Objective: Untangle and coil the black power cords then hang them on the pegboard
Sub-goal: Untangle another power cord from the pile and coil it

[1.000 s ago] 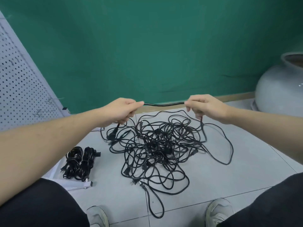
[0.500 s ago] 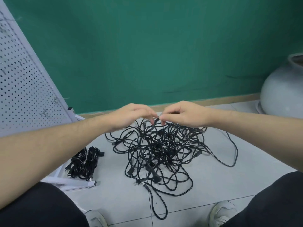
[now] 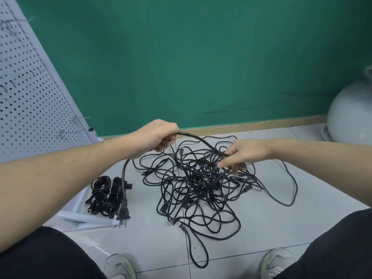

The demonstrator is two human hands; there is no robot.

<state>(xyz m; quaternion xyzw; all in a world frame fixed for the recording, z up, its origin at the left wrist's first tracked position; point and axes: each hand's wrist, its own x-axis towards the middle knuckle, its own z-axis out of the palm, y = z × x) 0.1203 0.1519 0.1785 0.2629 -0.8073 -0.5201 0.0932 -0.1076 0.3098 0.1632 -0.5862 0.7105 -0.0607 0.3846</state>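
Left hand (image 3: 159, 135) raised above the tiled floor (image 3: 261, 218), fingers curled round one black power cord (image 3: 198, 138), gripped high so the freed end hangs clear: plug (image 3: 123, 213) dangling down past the forearm, prongs just over the floor. Right hand (image 3: 244, 153) lower, at the near edge of the tangled pile of cords (image 3: 201, 184), pinching the same cord where it enters the knot, other fingers loosely spread; likely there to feed it out loop by loop and keep the rest from lifting along. Cord drawn in a shallow arc between the two hands, not taut. Two coiled cords (image 3: 105, 195) already lying side by side at the foot of the white pegboard (image 3: 30, 87), not yet hung, probably staged near its hooks (image 3: 66, 133). Most of the pile still knotted; early in the job by the look of it.
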